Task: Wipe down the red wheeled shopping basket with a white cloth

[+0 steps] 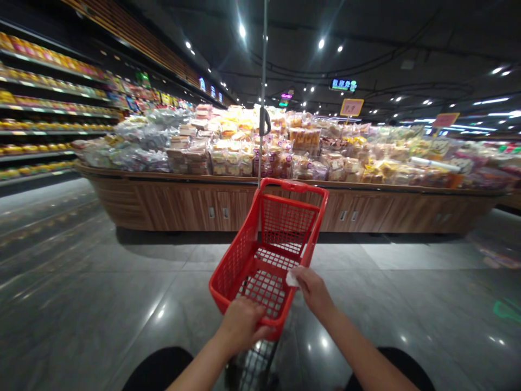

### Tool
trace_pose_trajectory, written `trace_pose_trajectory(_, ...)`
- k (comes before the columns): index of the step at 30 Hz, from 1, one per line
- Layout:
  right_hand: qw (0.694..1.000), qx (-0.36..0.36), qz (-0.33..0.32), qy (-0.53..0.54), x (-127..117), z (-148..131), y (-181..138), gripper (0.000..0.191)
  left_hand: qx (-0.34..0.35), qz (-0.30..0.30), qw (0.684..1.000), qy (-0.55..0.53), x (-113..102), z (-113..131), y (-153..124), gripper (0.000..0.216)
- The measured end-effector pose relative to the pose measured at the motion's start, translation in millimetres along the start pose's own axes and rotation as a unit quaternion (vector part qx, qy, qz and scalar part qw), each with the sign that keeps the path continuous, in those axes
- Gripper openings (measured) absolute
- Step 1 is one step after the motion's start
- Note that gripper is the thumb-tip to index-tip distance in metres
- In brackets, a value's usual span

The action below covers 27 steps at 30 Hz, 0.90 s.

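A red plastic shopping cart basket (234, 266) with lattice sides and floor stands before me, with nothing in it. My left hand (243, 321) is over its near rim, fingers on the inside and thumb on the outside. My right hand (312, 288) is at the right-hand rim, pinching a crumpled white tissue (292, 278) that hangs just inside the rim. Its fingertips partly cover the tissue. The cart's red handle (293, 186) is at the far end, facing the display counter.
A long wood-panelled display counter (179, 205) heaped with packaged food (232, 155) runs across behind the cart. Stocked shelves (52, 103) line the left. A thin upright pole (264, 70) rises behind the basket. Yellow price signs (351, 107) stand above the goods. The grey floor (134, 304) is shiny.
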State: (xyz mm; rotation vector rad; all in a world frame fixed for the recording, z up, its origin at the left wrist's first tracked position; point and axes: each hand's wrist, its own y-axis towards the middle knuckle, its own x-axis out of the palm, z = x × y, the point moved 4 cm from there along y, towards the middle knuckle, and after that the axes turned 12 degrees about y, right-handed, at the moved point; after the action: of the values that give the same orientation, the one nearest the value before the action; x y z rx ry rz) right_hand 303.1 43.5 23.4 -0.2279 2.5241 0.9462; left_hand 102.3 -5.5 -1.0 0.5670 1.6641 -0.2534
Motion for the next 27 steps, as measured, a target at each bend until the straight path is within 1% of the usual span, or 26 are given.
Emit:
trace_pose_trajectory(3,0.996,-0.043,-0.072,0.035,25,-29,-24,0.031,0.000,-0.003,1.000,0.005,2,-3,2,0.036)
trace_pose_trajectory(6,0.993,-0.035,-0.103,0.036,43,-51,-45,0.027,0.012,-0.002,1.000,0.005,4,-7,3,0.037)
trace_pose_trajectory(9,0.991,-0.036,-0.128,0.031,44,-55,-47,0.024,0.018,0.006,1.000,0.001,3,-10,5,0.041)
trace_pose_trajectory(12,0.981,-0.074,-0.172,0.046,28,-42,-32,0.024,0.016,0.010,1.000,-0.004,3,-12,6,0.047)
trace_pose_trajectory(13,0.981,-0.078,-0.169,0.048,20,-34,-25,0.025,0.015,0.009,1.000,-0.004,3,-13,7,0.048)
trace_pose_trajectory(14,0.985,-0.073,-0.151,0.046,10,-25,-17,0.026,0.015,0.008,1.000,-0.004,3,-13,7,0.048)
trace_pose_trajectory(16,0.995,-0.045,-0.088,0.027,-7,-9,-4,0.027,0.017,0.008,1.000,-0.002,3,-13,8,0.048)
trace_pose_trajectory(18,1.000,-0.016,-0.026,0.003,-14,-1,2,0.029,0.016,0.012,1.000,0.000,3,-14,8,0.047)
trace_pose_trajectory(19,1.000,-0.008,-0.003,-0.004,-12,-2,2,0.029,0.016,0.014,1.000,0.000,3,-14,8,0.047)
trace_pose_trajectory(20,1.000,-0.007,0.006,-0.005,-6,-6,-1,0.029,0.016,0.016,1.000,-0.001,2,-14,8,0.047)
trace_pose_trajectory(22,1.000,-0.022,-0.008,0.007,13,-21,-13,0.027,0.018,0.020,1.000,-0.003,2,-16,7,0.046)
trace_pose_trajectory(25,0.995,-0.065,-0.075,0.032,43,-46,-32,0.027,0.023,0.025,0.999,-0.007,2,-22,5,0.043)
trace_pose_trajectory(27,0.990,-0.077,-0.108,0.035,50,-51,-35,0.028,0.027,0.029,0.999,-0.012,2,-26,3,0.041)
